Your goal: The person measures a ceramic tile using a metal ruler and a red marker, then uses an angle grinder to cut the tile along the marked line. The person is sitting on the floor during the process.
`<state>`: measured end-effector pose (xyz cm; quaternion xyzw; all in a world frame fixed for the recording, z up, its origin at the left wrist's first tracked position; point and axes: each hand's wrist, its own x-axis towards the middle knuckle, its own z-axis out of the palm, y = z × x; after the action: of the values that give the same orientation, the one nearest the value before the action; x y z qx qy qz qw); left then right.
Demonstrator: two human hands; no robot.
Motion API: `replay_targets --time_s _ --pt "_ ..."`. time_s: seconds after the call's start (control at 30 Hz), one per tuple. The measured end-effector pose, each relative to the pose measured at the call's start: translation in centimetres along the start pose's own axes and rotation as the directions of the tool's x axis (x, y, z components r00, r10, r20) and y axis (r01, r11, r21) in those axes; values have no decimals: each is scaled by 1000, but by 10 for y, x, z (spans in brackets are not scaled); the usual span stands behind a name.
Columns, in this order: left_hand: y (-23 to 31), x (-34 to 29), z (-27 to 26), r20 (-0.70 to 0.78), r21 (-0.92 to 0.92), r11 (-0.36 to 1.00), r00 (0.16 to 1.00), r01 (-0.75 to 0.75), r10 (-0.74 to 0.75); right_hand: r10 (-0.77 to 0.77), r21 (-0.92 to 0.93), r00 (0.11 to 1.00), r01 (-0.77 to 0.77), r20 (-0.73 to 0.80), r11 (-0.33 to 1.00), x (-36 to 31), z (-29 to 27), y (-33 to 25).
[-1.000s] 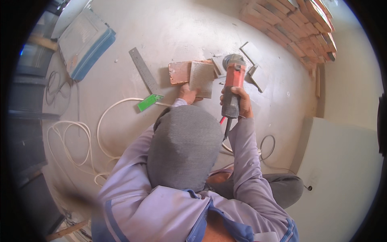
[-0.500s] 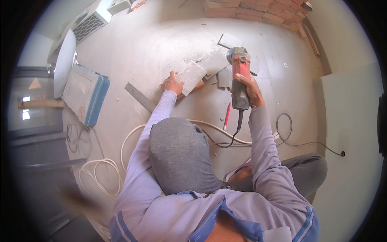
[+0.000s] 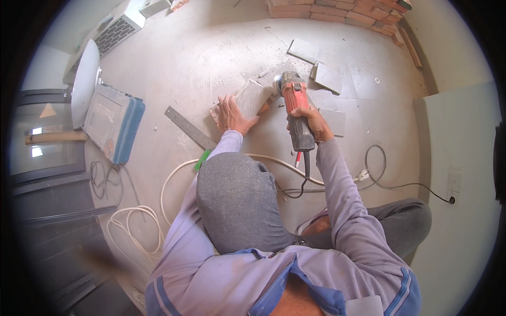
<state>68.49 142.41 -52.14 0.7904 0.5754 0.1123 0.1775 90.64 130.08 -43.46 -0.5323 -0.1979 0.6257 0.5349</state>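
Observation:
My right hand (image 3: 316, 125) is wrapped around the body of a red and black angle grinder (image 3: 296, 105). The grinder's disc (image 3: 277, 84) is at the right end of a pale, dusty tile piece (image 3: 252, 98); whether it touches cannot be told. Under the tile shows part of an orange brick (image 3: 263, 108). My left hand (image 3: 235, 115) bears on the tile's left end, fingers spread over it and thumb along its near side. A red pencil or marker (image 3: 298, 159) lies below the grinder, partly hidden by its cord (image 3: 307, 171).
Cut tile pieces (image 3: 328, 78) lie to the right of the grinder. A metal ruler (image 3: 190, 128) and a green object (image 3: 202, 159) are by my left forearm. Cables loop near a white plug (image 3: 363, 175). A blue-edged toolcase (image 3: 113, 124) stands left; bricks (image 3: 337, 11) are stacked far off.
The grinder has moved left and nearer, bringing its disc to the tile's end. My left hand has shifted right, fingers spreading over the tile. A green object now shows beside my left forearm.

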Motion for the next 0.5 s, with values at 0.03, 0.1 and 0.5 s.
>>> replay_targets --time_s 0.03,0.1,0.5 --pt "-2 -6 4 -32 -27 1000 999 -9 8 8 -20 1000 -8 0 1000 -3 2 0" --pt "2 -26 15 -137 -93 995 990 27 -40 31 -43 1000 -31 4 999 -2 -1 2" --pt "21 -59 59 -393 -379 915 872 136 -292 38 -80 999 -35 35 996 5 11 16"
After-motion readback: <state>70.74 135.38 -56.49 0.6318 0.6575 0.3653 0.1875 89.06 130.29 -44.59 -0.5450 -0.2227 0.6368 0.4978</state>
